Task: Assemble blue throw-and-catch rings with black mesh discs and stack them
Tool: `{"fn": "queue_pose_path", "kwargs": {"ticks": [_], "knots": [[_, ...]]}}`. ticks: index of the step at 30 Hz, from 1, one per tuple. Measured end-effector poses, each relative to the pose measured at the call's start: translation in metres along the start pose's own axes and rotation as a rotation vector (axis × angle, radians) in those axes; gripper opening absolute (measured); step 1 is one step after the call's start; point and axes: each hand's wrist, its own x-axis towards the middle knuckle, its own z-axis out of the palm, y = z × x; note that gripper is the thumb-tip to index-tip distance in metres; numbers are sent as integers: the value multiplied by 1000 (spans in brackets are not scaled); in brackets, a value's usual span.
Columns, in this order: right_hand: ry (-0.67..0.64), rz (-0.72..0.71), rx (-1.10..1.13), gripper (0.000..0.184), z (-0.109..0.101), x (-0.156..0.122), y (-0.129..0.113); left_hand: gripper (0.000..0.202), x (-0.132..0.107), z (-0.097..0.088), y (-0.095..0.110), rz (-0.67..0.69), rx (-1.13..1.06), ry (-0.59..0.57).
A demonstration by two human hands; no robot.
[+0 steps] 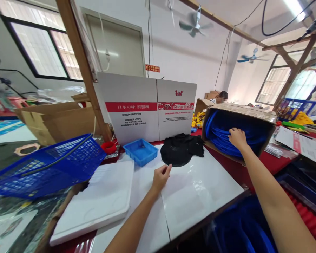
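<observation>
My right hand (237, 138) is inside the mouth of a cardboard box (242, 109) lying on its side. Its bent fingers close on the edge of a thin blue plastic piece (221, 138), one of several curved ones stacked there. Low over the white work surface (197, 189), my left hand (161, 178) is curled with the thumb near the fingers. Whatever it holds, if anything, is hidden. Just beyond that hand, a black round piece (176, 153) lies flat with crumpled black cloth (197, 144) beside it.
A shallow blue tray (140, 151) and a white foam lid (102, 200) stand left of my left hand. Farther left leans a blue basket (50, 165). A printed white cardboard panel (137, 123) rises behind. Blue pieces (242, 228) sit below the table edge. A person (221, 97) is behind the box.
</observation>
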Motion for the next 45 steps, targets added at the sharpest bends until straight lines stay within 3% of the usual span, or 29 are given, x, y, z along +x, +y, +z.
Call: {"fn": "queue_pose_path", "kwargs": {"ticks": [6,9,12,15,17,20,23,26,29,31,34,37,39,41,42,44,45], "knots": [[80,-65,55,21,-3,4,9,56,6,7,-9,-8,-130,7],[135,-126,20,23,-19,-24,-14,54,11,9,-15,-69,-262,31],[158,-314,-225,25,-33,-83,-71,53,20,8,-18,-214,-452,28],[106,-435,-255,18,-32,-158,-147,59,28,1,-21,-380,-650,24],[73,-608,-210,11,-26,-209,-195,63,29,-9,-23,-421,-705,41],[-91,-821,-43,7,-22,-272,-245,63,25,-29,-24,-371,-495,-26],[-326,-920,120,8,-26,-304,-270,58,19,-46,-21,-331,-244,-108],[-607,-992,396,20,-31,-297,-283,48,12,-51,-14,-67,115,-221],[-905,-1061,900,22,-24,-250,-284,40,5,-47,-6,180,481,-355],[-908,-861,1134,20,-8,-205,-274,40,0,-45,0,197,605,-372],[-640,-373,1101,7,22,-147,-235,43,-5,-46,7,125,766,-332],[-456,-2,1071,8,36,-140,-179,45,-5,-48,11,15,936,-229],[-359,173,1071,18,31,-173,-150,45,-4,-48,12,-45,1012,-155],[-160,426,1088,27,19,-228,-134,45,-2,-46,12,-76,1053,-110],[-120,502,1078,30,13,-259,-132,45,-2,-44,13,-81,1062,-98],[-143,625,1093,35,5,-318,-136,44,-3,-37,14,-80,1056,-88],[-174,755,1159,38,3,-343,-143,43,-4,-31,16,-74,1040,-92]]}}
